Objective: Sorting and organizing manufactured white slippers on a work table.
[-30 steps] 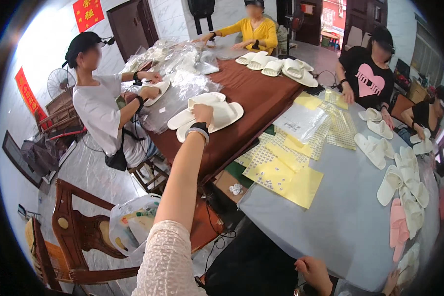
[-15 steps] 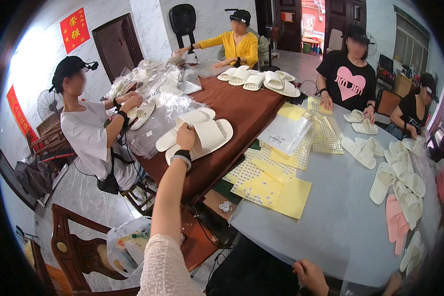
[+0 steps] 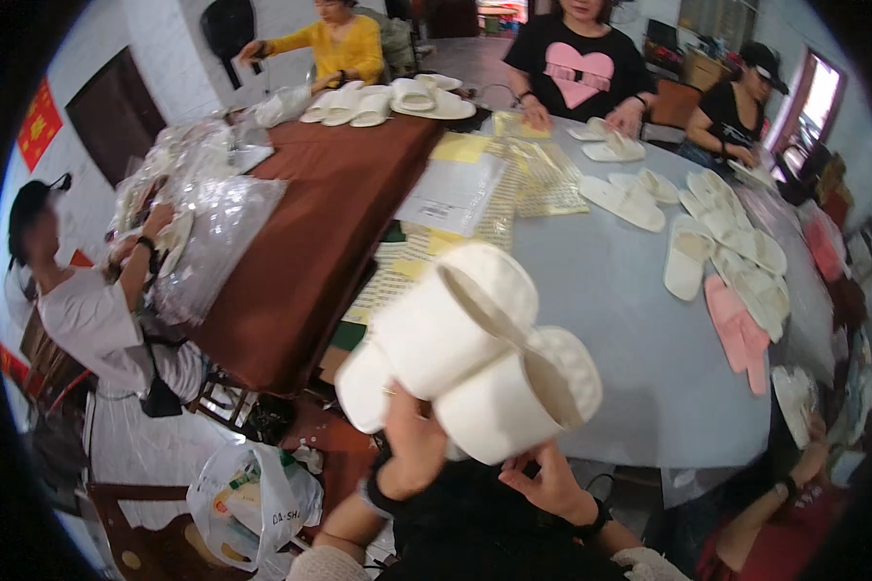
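A pair of plain white slide slippers (image 3: pixel 499 402) is held up in front of me, side by side, above the near edge of the grey table. My left hand (image 3: pixel 412 445) grips the pair from below left, thumb against the slippers. At the underside of the nearer slipper is my right hand (image 3: pixel 552 489), fingers curled against it and partly hidden behind it. Yellow sticker sheets (image 3: pixel 499 228) lie beyond the pair on the table, under a clear plastic bag (image 3: pixel 452 194).
More white slippers (image 3: pixel 688 254) and a pink pair (image 3: pixel 736 329) lie along the grey table's (image 3: pixel 630 387) right side. The brown-covered table (image 3: pixel 310 223) holds slippers and plastic bags. Several people work around both tables. A white carrier bag (image 3: pixel 252 499) sits at lower left.
My left hand has lifted the white slippers off the brown table and brought them right and toward me. My right hand has come up to them. The view has turned right.
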### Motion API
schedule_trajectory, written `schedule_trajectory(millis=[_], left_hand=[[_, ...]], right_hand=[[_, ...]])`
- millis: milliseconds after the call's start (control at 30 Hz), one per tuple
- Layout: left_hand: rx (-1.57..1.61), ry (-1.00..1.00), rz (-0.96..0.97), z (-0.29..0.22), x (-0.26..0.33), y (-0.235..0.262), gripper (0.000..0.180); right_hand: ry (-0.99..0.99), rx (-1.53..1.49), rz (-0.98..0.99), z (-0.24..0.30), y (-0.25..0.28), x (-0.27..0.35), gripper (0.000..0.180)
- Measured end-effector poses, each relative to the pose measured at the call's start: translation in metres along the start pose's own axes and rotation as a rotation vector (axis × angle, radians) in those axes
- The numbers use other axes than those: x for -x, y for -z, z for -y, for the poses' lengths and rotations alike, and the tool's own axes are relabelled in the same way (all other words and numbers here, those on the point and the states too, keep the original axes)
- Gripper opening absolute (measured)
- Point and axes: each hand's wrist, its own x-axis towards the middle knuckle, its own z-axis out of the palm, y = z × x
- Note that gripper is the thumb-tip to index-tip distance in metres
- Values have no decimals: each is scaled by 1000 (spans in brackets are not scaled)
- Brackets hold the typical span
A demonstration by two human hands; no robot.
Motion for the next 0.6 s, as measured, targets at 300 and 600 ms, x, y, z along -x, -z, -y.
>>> schedule_trajectory(millis=[300,600], left_hand=[[136,309,447,15,64,-98,36],[-52,300,462,45,62,-41,28]], right_hand=[[-96,-232,-594,-23,85,29,55],[-69,390,-801,-55,125,44,32]])
